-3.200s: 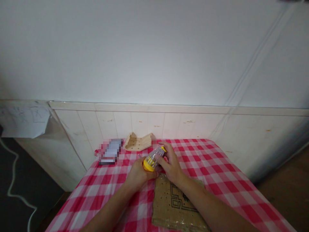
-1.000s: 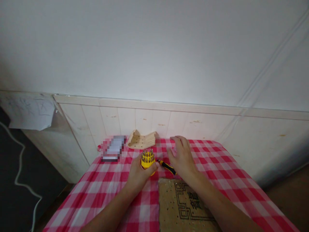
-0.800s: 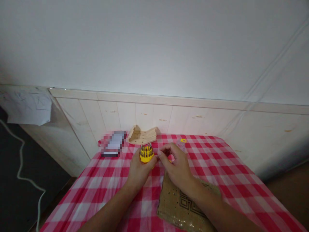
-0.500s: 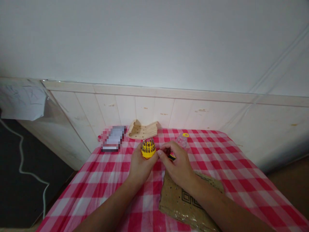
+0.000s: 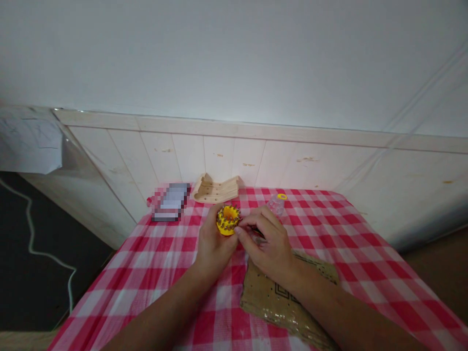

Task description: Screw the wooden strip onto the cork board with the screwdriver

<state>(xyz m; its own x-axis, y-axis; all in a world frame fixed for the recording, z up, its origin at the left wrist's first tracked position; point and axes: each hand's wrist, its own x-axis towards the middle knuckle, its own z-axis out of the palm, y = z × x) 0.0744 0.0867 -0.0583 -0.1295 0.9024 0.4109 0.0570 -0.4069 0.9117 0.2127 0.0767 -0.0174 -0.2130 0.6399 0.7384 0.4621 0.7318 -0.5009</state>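
A yellow screwdriver bit holder (image 5: 226, 230), with several metal bits standing in a ring around its hollow centre, is in my left hand (image 5: 214, 248). The fingers wrap round it, and its open top tilts toward me. My right hand (image 5: 272, 246) is closed in a pinch at the holder's right rim, thumb and fingertips touching the bits there. What the pinch holds is too small to make out. Something dark shows partly under the right palm; its kind is hidden. Just beyond the right hand lies a clear plastic cover with a yellow end (image 5: 277, 204).
A curved pale wooden piece with holes (image 5: 216, 191) rests at the back against the panelled wall. Left of it lies a phone (image 5: 171, 202), partly pixelated. Below my right forearm is a taped flat cardboard piece (image 5: 263, 297), on the checked tablecloth (image 5: 164, 273).
The bit holder has tipped toward me, so its hollow centre now shows. My right fingertips have come up against its rim. The whole view has shifted slightly.
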